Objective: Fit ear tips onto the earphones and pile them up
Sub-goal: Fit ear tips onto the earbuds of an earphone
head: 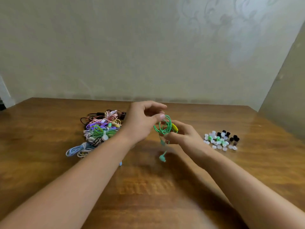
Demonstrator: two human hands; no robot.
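Note:
Above the middle of the wooden table [49, 129] I hold a green earphone [165, 125] wound into a small coil with a yellow piece on it. My right hand [183, 135] grips the coil from below and the right. My left hand [143, 119] is over it, thumb touching the top of the loop, fingers curled. Two green earbuds [162, 157] dangle below the coil on their wires. A pile of coiled earphones [100, 129] in pink, purple, green, blue and black lies to the left. Loose ear tips [221, 140], white, green and black, lie to the right.
A pale wall [148, 47] stands right behind the table's far edge, and a second wall closes in at the right. A small blue piece [120, 163] peeks out under my left forearm.

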